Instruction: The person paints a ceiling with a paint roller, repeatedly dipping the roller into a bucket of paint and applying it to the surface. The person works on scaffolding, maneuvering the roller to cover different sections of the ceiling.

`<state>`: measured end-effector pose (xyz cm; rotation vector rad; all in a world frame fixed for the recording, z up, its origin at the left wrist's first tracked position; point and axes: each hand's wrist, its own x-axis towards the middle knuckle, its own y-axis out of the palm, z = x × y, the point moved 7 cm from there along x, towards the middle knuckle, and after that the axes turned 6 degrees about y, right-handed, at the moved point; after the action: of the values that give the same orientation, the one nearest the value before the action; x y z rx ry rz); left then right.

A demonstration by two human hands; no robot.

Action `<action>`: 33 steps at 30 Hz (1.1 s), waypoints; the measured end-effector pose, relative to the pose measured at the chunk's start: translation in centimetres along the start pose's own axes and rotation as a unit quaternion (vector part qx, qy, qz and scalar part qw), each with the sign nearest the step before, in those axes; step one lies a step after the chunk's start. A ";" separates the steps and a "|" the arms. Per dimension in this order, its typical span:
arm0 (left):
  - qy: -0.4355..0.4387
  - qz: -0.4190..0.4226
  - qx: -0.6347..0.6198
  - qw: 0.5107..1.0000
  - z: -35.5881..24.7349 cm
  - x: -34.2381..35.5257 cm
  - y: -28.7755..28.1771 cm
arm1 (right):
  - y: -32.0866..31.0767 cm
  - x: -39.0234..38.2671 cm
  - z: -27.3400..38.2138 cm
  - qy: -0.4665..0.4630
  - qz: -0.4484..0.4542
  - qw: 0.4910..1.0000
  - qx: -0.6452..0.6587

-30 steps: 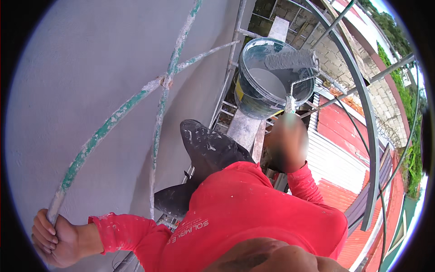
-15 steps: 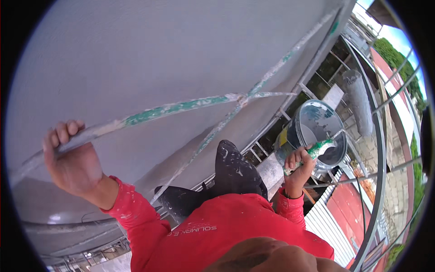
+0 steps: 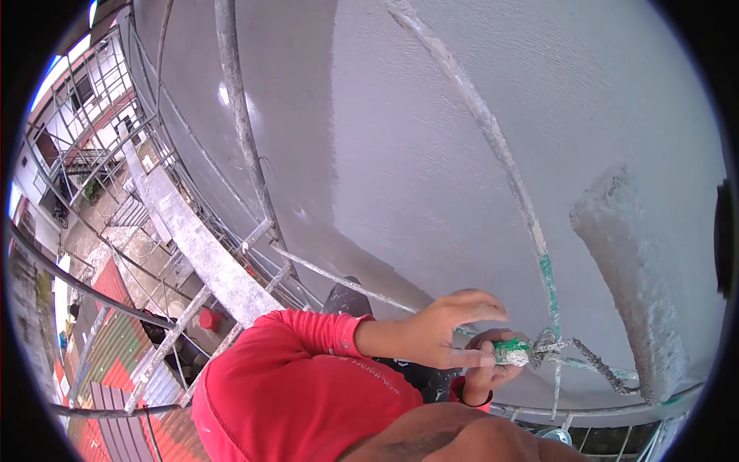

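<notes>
My right hand [image 3: 483,379] is closed around the green, paint-crusted handle [image 3: 509,353] of a paint roller. From that handle a bent, grey-caked wire frame leads to the roller sleeve [image 3: 627,285], coated in wet grey paint. The sleeve stands in front of the grey wall [image 3: 431,154]; whether it touches the wall I cannot tell. Beside the handle's near end is my left hand [image 3: 443,327], its fingers stretched out and apart and its thumb close to my right hand. It grips nothing. Part of my right hand lies hidden behind the left.
A paint-spattered scaffold brace [image 3: 493,127] with green patches crosses before the wall, and a metal upright [image 3: 245,123] stands further left. A long plank [image 3: 208,258] runs off to the far left. Below are a red bucket [image 3: 209,319] and corrugated roofing [image 3: 108,339].
The view has swung left along the scaffold. My left hand has let go of the brace and come to the roller handle. The roller has moved from beside the paint bucket to before the wall.
</notes>
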<state>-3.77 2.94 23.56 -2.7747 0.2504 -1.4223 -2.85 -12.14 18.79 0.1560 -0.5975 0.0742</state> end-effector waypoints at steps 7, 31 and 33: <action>0.029 -0.065 0.070 0.995 -2.0 0.7 -3.2 | 6.8 3.6 0.3 -0.097 0.080 0.992 -0.019; -0.156 -0.399 0.389 0.815 -2.4 -13.1 -23.4 | 5.2 6.2 9.0 -0.449 -0.077 0.887 -0.079; -0.121 -0.402 0.466 0.779 -2.1 -12.9 -25.0 | 3.0 7.8 9.9 -0.424 -0.155 0.869 -0.203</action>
<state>-9.50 29.61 16.51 -2.1151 -1.3837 -0.7839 -2.25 -10.66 31.69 -0.1444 -1.4441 -0.4602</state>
